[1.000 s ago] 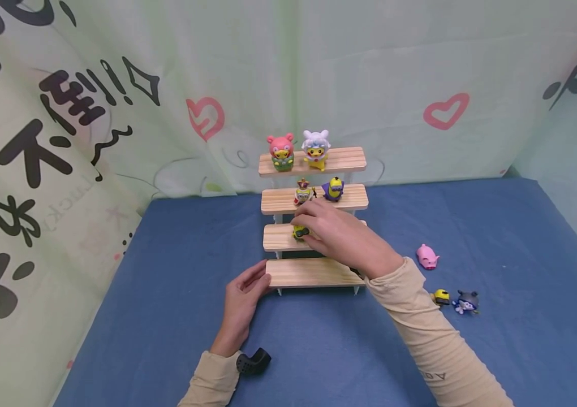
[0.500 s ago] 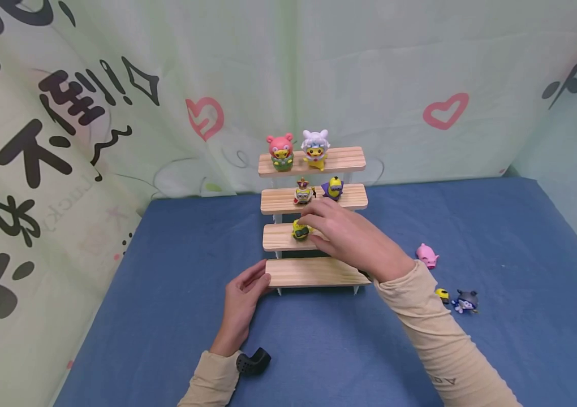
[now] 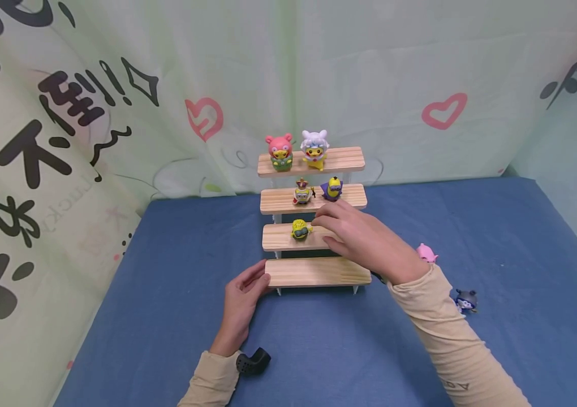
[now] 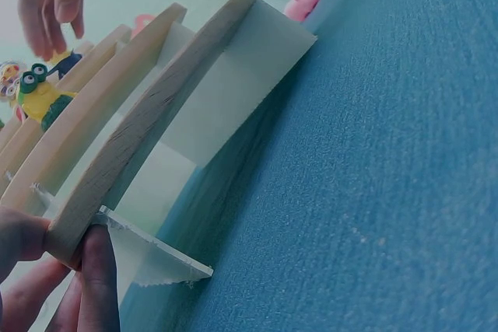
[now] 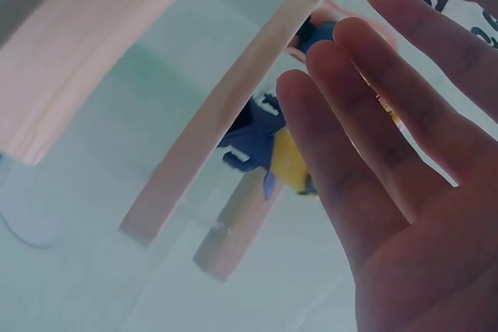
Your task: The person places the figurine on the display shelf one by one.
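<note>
A four-step wooden display stand (image 3: 317, 272) stands on a blue cloth. My left hand (image 3: 240, 299) grips the left end of its lowest board, thumb and fingers pinching the board's edge in the left wrist view. On the second step from the bottom stands a yellow Minion figurine (image 3: 300, 230) with dark goggles, facing forward. Just right of it hovers my right hand (image 3: 362, 240), its fingers apart and holding nothing. In the right wrist view, the fingers (image 5: 327, 145) extend loosely in front of a purple-caped Minion figurine (image 5: 288, 161).
Higher up are a crowned Minion (image 3: 302, 192), a pink-hooded figurine (image 3: 280, 152) and a white-hooded figurine (image 3: 315, 150). A pink pig (image 3: 426, 252) and a dark-hooded figurine (image 3: 466, 300) lie at right, partly behind the right sleeve. A curtain (image 3: 370, 73) hangs behind.
My right hand has let go of the goggled Minion and drawn away to the right; the figurine stays on its step. A small yellow figurine is now hidden behind the sleeve. My left hand stays put.
</note>
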### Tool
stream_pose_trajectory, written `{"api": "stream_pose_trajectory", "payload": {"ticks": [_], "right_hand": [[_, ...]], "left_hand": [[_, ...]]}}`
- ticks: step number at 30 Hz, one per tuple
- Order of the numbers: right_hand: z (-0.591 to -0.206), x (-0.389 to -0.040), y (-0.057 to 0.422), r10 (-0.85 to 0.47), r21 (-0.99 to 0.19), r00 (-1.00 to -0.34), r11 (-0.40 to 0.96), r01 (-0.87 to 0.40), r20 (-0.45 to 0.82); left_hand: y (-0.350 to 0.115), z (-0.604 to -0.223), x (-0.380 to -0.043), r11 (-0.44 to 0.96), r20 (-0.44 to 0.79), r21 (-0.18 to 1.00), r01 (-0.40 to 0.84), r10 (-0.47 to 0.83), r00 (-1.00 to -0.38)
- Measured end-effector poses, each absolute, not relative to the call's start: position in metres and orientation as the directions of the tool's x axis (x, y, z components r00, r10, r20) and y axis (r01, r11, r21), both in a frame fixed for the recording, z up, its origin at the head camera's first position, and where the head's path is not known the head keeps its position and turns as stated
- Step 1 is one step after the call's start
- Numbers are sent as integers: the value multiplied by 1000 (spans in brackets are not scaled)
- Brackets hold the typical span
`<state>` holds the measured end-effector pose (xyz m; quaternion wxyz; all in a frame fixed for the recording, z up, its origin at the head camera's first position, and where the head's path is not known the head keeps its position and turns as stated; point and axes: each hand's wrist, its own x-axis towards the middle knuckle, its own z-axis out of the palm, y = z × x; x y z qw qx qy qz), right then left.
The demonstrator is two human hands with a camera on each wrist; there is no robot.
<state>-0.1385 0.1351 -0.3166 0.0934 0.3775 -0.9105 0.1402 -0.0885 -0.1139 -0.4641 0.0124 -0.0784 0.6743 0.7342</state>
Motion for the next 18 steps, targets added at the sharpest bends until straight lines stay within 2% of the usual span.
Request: {"api": "stream_pose_trajectory", "payload": {"ticks": [10,18], "right_hand": [[-324,-137,150,-655,-170,-699,683,-710,287],[-329,-135,164,-634,-169,-731,715,-679,253]], "left_hand": [[-114,-464,-88,-91,-137,988,-128,-95,-986],[-113,-465,-89,-94,-136,987,-128,-92,-986]]}}
